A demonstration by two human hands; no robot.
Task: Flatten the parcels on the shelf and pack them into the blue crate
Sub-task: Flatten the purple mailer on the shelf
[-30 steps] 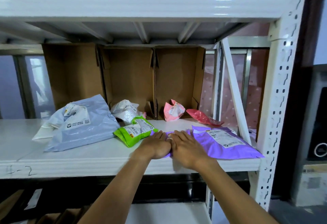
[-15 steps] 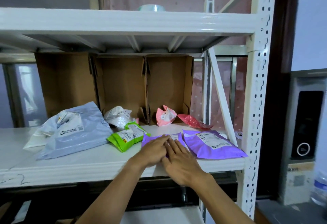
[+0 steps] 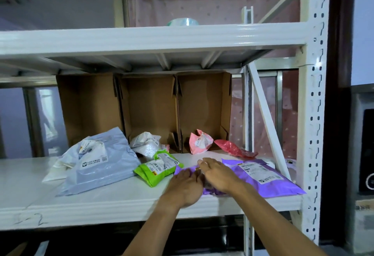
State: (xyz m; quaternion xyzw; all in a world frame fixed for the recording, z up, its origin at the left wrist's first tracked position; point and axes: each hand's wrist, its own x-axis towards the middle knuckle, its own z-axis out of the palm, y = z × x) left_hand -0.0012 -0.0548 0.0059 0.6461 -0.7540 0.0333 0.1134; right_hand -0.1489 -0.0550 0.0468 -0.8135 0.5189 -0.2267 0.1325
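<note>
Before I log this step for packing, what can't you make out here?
Head view only:
- Small purple parcel: mostly hidden under left hand and right hand.
- Blue crate: out of frame.
- Label on large purple parcel: print too small.
- Tape roll: cut off by shelf edge.

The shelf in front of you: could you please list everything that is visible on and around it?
Purple parcel: 1, purple with a white label, right front of the shelf, partly under both hands.
Green parcel: 1, bright green, left of the hands.
Grey-blue parcel: 1, large, left on the shelf.
White parcel: 1, crumpled, behind the green one.
Pink parcel: 1, crumpled, at the back.
Red bag: 1, right of the pink parcel.
Cardboard boxes: 3, brown, open fronts, along the back.
Tape roll: 1, clear, upper shelf.
Blue crate: not in view.
Left hand: palm down on the purple parcel.
Right hand: palm down beside it.
</note>
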